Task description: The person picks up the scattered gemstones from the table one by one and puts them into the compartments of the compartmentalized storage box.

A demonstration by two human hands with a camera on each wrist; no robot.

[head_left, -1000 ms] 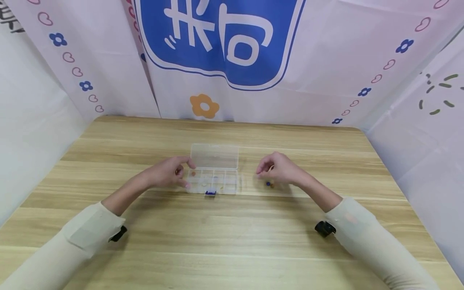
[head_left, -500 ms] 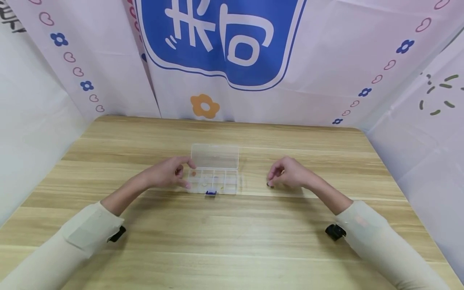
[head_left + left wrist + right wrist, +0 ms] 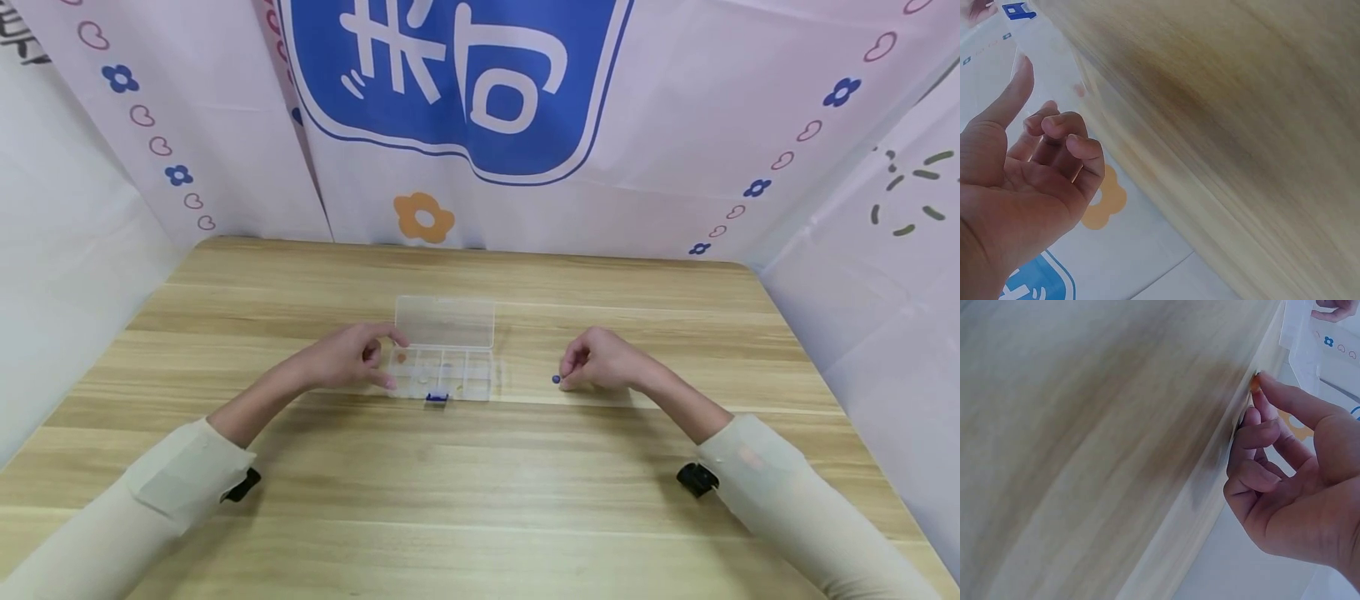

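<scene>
A clear plastic compartment box (image 3: pixel 477 385) lies on the table with its lid (image 3: pixel 444 323) folded back. My left hand (image 3: pixel 345 358) grips its left end, index finger at the back corner and thumb at the front; the other fingers curl into the palm. An orange bead (image 3: pixel 401 358) and a few pale bits sit in the compartments. To the right of the box, my right hand (image 3: pixel 600 358) pinches a small orange bead (image 3: pixel 1255 383) between thumb and index fingertips, low at the tabletop. A blue bead (image 3: pixel 556 379) lies just left of those fingertips.
A blue latch (image 3: pixel 437 397) sticks out at the front of the box. The wooden table (image 3: pixel 420 492) ends at a printed white cloth (image 3: pixel 600 208) behind, with more white cloth at both sides. A black wrist camera (image 3: pixel 697 479) hangs below the right sleeve.
My right hand has moved right and come down beside the two beads, and now pinches the orange one, leaving the blue one in sight. The left hand stays at the box.
</scene>
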